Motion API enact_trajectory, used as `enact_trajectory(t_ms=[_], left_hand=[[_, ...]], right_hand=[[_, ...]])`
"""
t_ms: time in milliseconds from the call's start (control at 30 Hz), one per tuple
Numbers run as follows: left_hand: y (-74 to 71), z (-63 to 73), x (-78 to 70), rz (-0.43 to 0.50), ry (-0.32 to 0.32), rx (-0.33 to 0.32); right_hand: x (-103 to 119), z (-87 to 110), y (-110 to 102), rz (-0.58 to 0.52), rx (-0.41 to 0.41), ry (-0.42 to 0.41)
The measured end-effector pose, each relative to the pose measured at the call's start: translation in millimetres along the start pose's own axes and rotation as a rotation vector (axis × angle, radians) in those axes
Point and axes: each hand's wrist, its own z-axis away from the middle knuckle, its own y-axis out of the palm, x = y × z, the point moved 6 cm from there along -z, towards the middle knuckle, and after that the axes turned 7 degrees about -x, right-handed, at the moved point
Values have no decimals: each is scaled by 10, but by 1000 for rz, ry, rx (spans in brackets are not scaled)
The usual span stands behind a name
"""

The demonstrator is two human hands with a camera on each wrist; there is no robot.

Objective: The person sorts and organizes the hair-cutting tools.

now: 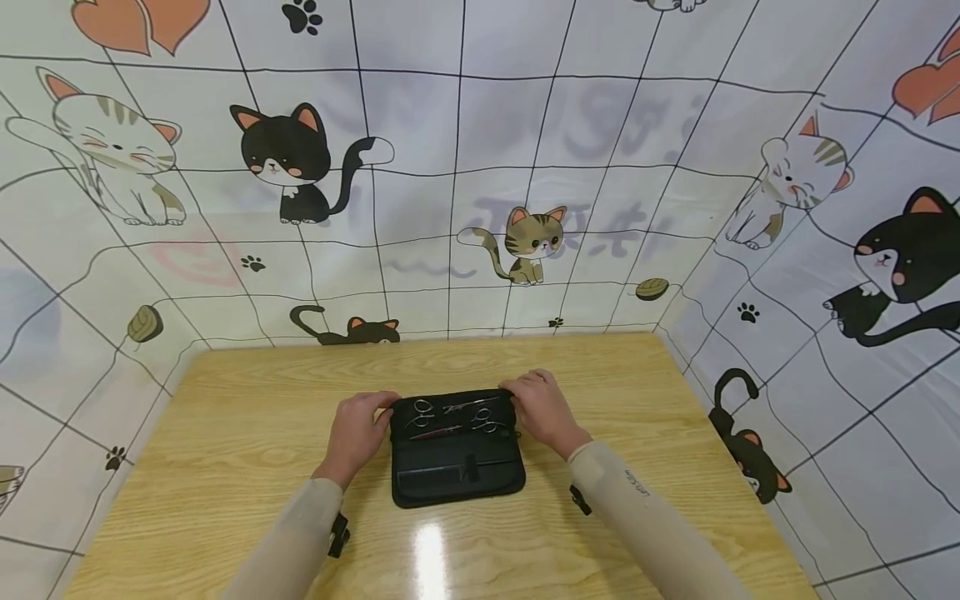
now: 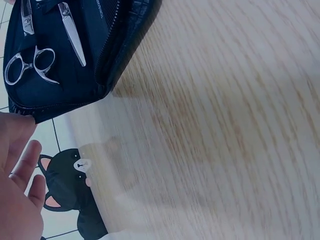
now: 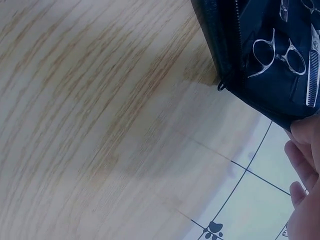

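Note:
A black zippered case lies opened out on the table, with its far half tilted up. Two pairs of silver scissors sit in that far half, one of them with comb-like thinning teeth in the right wrist view. My left hand pinches the case's far left corner between thumb and fingers. At the far right corner my right hand pinches the edge the same way. A small zipper pull hangs at the case's side. The near half shows a flat pocket with a strap.
The case stands on a light wood-grain table. White cloth walls printed with cats and grid lines rise behind the table and at both sides. Light reflects off the tabletop near the front.

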Motion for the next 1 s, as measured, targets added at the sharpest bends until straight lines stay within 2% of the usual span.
enact_trajectory(t_ms=[467,800,1000], left_hand=[[-98,19,-96,-33,58,-87],[-111,16,-157,-98,163,-157],[-104,65,-166,-91,204,-142]], right_hand=[[5,-3,-54,22,-53,-18],[48,1,-95,47,-136,-72],[56,50,-90,14,-111,-105]])
